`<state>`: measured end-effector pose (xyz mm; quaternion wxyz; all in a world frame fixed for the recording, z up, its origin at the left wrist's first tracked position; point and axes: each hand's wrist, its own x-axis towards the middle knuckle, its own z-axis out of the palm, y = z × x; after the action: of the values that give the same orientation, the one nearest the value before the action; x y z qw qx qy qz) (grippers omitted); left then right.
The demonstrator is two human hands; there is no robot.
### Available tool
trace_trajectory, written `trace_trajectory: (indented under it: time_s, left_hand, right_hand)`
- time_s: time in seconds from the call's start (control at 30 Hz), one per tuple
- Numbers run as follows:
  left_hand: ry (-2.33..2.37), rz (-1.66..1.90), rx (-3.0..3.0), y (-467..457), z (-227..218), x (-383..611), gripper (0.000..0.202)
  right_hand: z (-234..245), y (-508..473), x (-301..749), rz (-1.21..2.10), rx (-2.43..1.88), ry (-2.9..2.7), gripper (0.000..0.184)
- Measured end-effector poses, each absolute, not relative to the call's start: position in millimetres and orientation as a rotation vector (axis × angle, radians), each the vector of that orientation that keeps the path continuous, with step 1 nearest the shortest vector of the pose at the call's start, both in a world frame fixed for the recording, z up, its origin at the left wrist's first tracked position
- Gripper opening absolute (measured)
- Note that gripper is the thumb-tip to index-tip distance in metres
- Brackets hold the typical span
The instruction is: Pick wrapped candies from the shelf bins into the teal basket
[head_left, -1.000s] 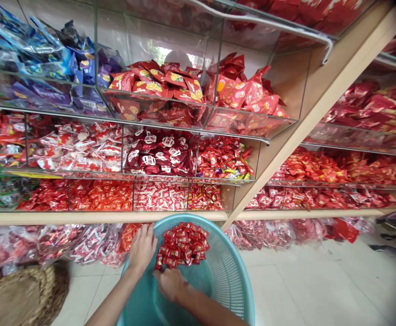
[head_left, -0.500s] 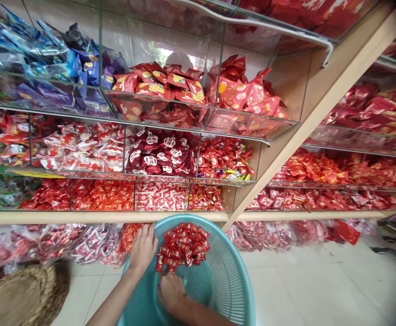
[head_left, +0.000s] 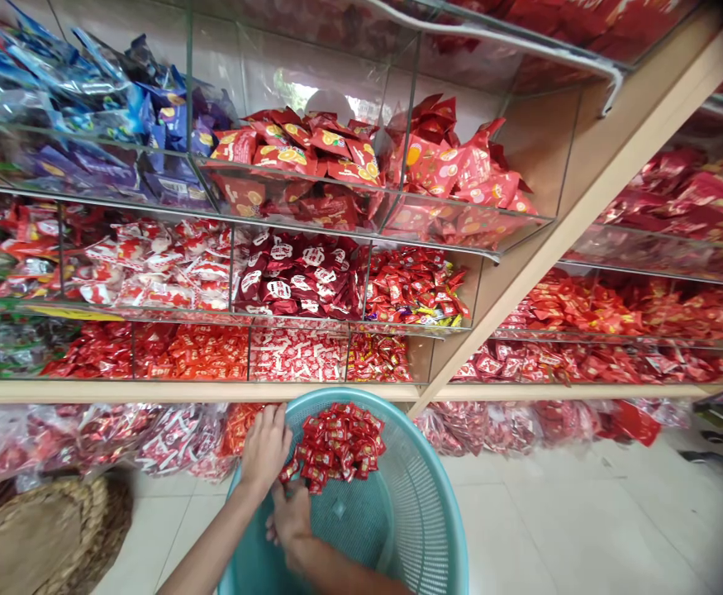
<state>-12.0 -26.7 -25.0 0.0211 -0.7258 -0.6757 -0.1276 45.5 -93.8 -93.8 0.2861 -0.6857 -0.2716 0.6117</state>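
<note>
A turquoise plastic basket (head_left: pixel 432 496) with perforated sides stands below the shelf front. Small red-wrapped candies (head_left: pixel 340 442) lie in a heap at its far side. My left hand (head_left: pixel 266 450) is closed over the basket's left rim, its fingers pointing away from me. Inside the basket, my right hand (head_left: pixel 292 516) is at the near left edge of the heap, close to my left wrist. Its fingers are curled and turned left, and what they may hold is hidden. The basket's bare bottom shows to the right of this hand.
Clear-fronted shelf bins (head_left: pixel 299 277) hold red, maroon, blue and white wrapped sweets. A slanting wooden upright (head_left: pixel 497 306) divides the shelving. Plastic bags of sweets (head_left: pixel 175 442) lie beneath the lowest shelf. A woven basket (head_left: pixel 45 537) sits on the tiled floor (head_left: pixel 559 512) at left.
My right hand has moved slightly left and turned, baring more of the basket's bottom. My left hand stays on the rim. The view has shifted a little.
</note>
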Motion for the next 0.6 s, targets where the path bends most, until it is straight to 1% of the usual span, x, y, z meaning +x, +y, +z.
trace_trajectory:
  time_s: [0.13, 0.23, 0.43, 0.6]
  left_hand:
    - [-2.108, -0.403, -2.252, -26, -25, -11, 0.046]
    - [-2.107, -0.412, -2.261, -26, -24, -11, 0.046]
    - [-2.125, -0.386, -2.253, -28, -21, -11, 0.045]
    - [-2.146, -0.364, -2.264, -29, -18, -10, 0.046]
  right_hand:
    - [-91, -78, 31, 1.617, -1.999, -0.368, 0.017]
    - [-94, -70, 29, 1.574, -2.019, -0.325, 0.018]
    - [-92, -83, 39, 1.643, -1.953, -0.412, 0.014]
    - [-85, -105, 69, 1.79, -1.77, -0.773, 0.011]
